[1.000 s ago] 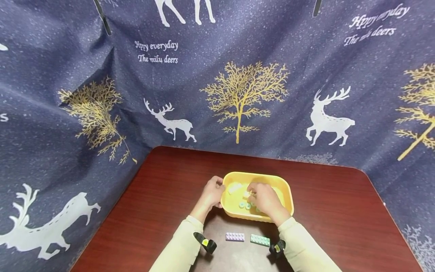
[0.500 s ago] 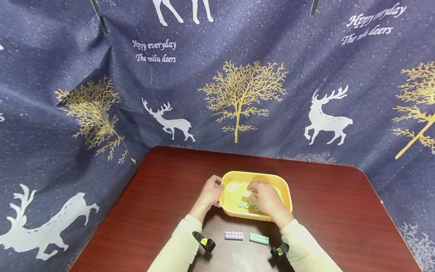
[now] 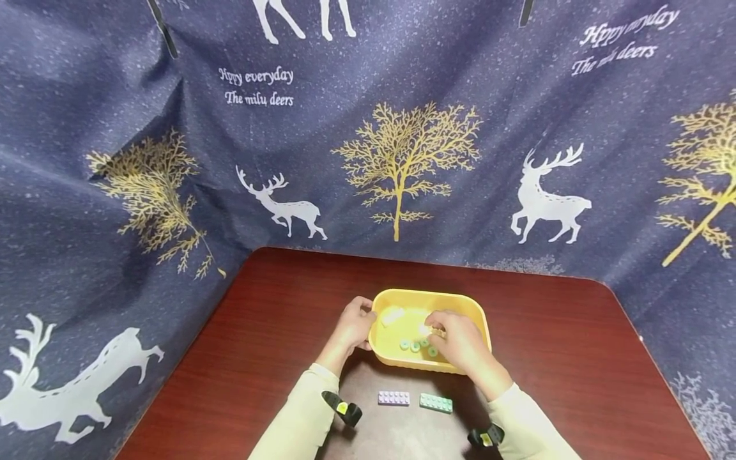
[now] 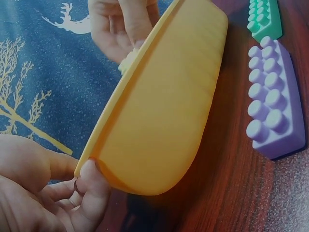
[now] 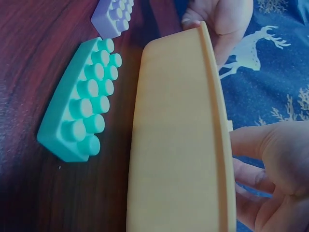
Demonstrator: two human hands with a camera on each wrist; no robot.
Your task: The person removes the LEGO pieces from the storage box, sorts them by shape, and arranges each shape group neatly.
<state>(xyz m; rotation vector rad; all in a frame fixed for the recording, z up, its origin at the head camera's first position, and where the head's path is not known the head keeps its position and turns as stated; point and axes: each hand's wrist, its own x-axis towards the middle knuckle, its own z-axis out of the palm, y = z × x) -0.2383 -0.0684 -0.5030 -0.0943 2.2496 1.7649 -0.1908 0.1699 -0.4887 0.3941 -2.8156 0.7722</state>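
Note:
In the head view a yellow plastic basin (image 3: 428, 366) stands on the table. My left hand (image 3: 354, 324) grips its left end, and the left wrist view shows thumb and fingers at the rim. My right hand (image 3: 462, 338) reaches in over the right half and pinches a pale yellow piece (image 4: 128, 62) at its fingertips. The exact shape of that piece is mostly hidden by the fingers. On the basin's floor lie several small light green rings (image 3: 415, 347), below the right fingertips. A pale, oblong block (image 3: 393, 316) lies near the left wall.
In front of the basin, a purple studded brick (image 3: 393, 398) and a green studded brick (image 3: 436, 403) lie side by side on the dark red table (image 3: 276, 300). A blue cloth (image 3: 322, 115) printed with deer and trees hangs behind the table.
My right hand has moved a little to the right inside the basin with the pale piece, uncovering more of the green rings. My left hand keeps its grip. The head view has shifted slightly.

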